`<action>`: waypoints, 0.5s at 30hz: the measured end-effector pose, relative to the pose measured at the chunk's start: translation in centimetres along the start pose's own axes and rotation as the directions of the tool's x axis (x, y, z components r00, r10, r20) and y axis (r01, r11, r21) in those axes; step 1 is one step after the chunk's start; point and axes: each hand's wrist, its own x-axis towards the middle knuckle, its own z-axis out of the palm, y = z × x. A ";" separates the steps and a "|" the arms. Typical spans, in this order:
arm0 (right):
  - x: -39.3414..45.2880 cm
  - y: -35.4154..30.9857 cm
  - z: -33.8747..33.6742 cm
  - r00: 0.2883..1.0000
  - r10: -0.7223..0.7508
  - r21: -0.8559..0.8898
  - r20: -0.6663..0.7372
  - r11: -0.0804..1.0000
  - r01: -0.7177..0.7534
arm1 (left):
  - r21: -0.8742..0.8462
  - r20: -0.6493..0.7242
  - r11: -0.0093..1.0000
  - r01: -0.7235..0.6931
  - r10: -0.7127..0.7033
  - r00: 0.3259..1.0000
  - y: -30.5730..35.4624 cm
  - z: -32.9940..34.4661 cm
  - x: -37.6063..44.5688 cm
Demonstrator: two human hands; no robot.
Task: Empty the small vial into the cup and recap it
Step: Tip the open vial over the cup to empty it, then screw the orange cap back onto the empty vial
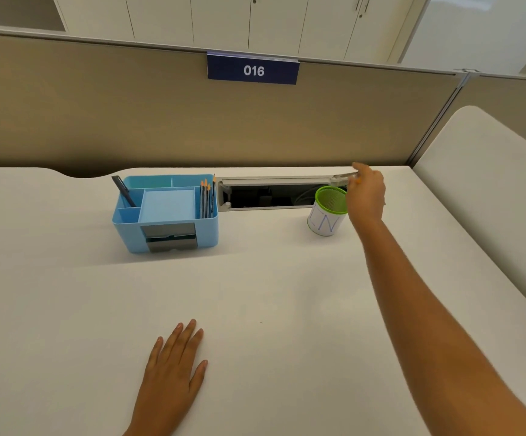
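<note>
A green mesh cup [329,210] with a white paper label stands upright on the white desk [271,309], at the far right. My right hand [367,196] reaches out just right of the cup and grips a small clear vial [343,176]. The vial lies almost level, its end pointing left above the cup's rim. Motion blur hides whether the vial has a cap on it. My left hand [173,369] rests flat on the desk near me, fingers spread, holding nothing.
A light blue desk organizer [165,212] with pencils and a dark pen stands left of centre. Behind the cup an open cable slot [274,196] runs along the back of the desk. A beige partition with a "016" sign [253,70] closes the far side.
</note>
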 end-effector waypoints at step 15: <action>-23.4 -2.8 4.0 0.441 0.246 0.468 0.863 -0.063 -0.881 | -0.687 -0.032 0.697 0.205 -0.311 0.950 4.8 -3.6 2.0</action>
